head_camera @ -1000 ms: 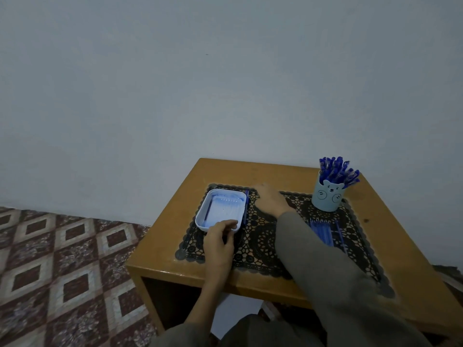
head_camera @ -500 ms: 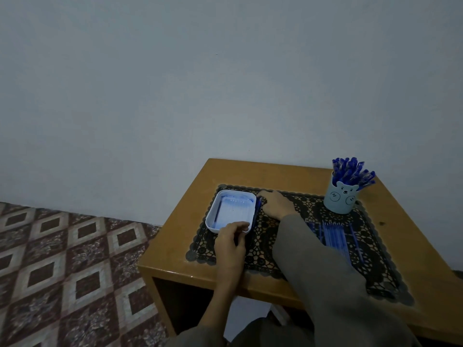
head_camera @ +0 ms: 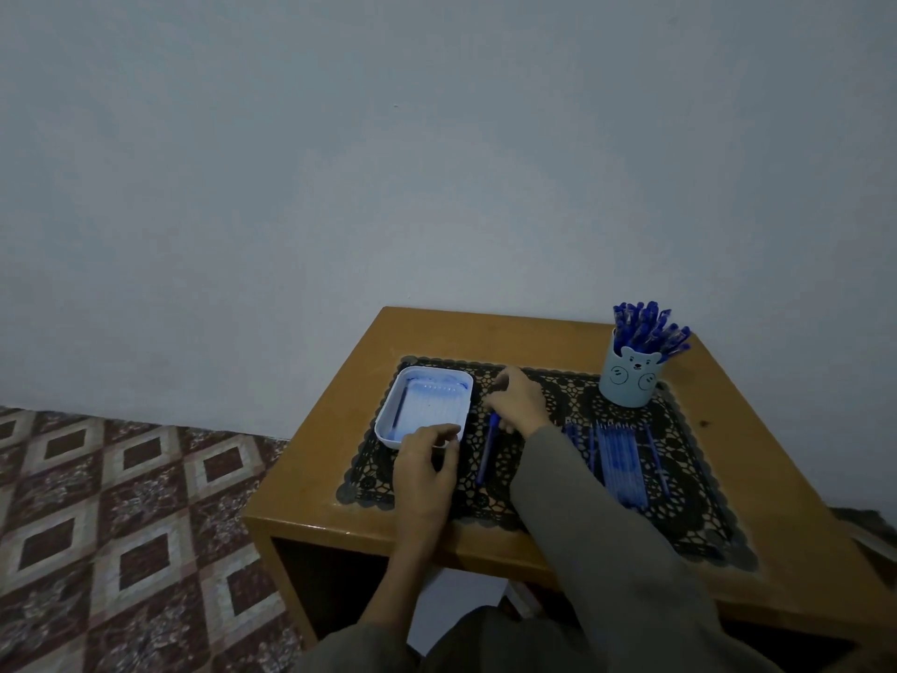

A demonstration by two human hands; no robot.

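Two hands busy on the left half of the lace mat [head_camera: 369, 473]. Nearest, left hand [head_camera: 427, 466] resting on the near right corner of the white tray [head_camera: 388, 439], fingers curled over the rim and gripping it, same as half a second back.

Just right of that, one blue pen [head_camera: 487, 454] lying lengthwise on the mat, pointing toward the near edge of the worktop [head_camera: 330, 459]. Now drawn clear of the tray's right wall, after sitting tight against it a moment ago. Far end apparently pinched by the right hand [head_camera: 517, 400], fingers bent down around it, though partly hidden.

Probable meaning: pen singled out, ready for lifting into the tray. Possibly one dark pen already inside, along the left wall.

Further right, row of blue pens [head_camera: 619, 459] waiting on the mat. Toward the far right corner, bear cup [head_camera: 628, 381] crammed with more.
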